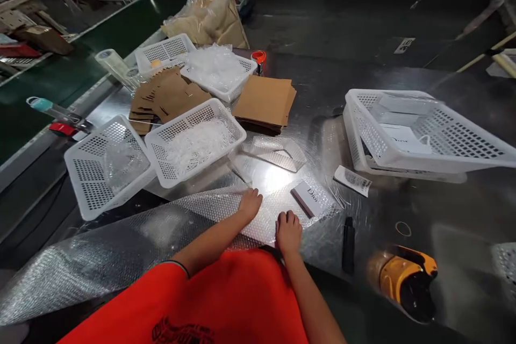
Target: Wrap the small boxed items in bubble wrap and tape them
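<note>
head view: white dior box [312, 197] at 1 o'clock from the right hand [289, 231], lying on bubble wrap [209, 207], top showing. left hand [250, 203] touches the wrap at 10 o'clock from the right; right fingers bent, pressed on its near edge. can't tell if either hand pinches it. judged early stage: box laid on wrap, no fold seen over it; folding and closing look undone. label slip [352, 180] lies loose, 2 o'clock; cardboard stack [264, 99] near 12, untouched on the surface [322, 72].
</note>
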Tool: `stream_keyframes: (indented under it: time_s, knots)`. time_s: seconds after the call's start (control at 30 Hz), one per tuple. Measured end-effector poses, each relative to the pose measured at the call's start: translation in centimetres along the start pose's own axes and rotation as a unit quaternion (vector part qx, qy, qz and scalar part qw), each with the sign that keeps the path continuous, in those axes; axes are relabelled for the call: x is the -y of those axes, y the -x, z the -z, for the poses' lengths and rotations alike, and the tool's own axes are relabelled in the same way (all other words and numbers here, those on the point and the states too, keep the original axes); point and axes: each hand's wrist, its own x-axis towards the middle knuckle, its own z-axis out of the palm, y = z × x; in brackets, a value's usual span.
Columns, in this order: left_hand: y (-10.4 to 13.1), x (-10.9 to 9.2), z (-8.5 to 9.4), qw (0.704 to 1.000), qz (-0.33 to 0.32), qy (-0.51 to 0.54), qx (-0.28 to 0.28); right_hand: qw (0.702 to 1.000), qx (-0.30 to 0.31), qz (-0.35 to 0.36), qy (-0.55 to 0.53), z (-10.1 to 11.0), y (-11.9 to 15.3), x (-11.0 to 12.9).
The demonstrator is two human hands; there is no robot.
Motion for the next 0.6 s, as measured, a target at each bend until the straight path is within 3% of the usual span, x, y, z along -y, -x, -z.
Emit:
stream_keyframes:
  time_s: [0.2,0.3,0.43,0.6]
  knots:
    - [2.6,6.0,1.7,0.998,0.034,-0.041,0.025,0.997,-0.004,0.054,0.052,-0.1,-0.2,-0.5]
    - [4.7,6.9,2.2,0.998,0.017,-0.058,0.014,0.995,0.009,0.079,0.056,0.2,-0.3,-0.8]
    - [5.2,3.1,1.9,0.995,-0.078,-0.058,-0.024,0.995,-0.006,0.089,0.049,1.7,-0.7,-2.4]
    - [0.4,-3.7,1.7,0.951,-0.236,-0.081,-0.184,0.981,-0.161,0.111,-0.008,3.6,-1.5,-5.5]
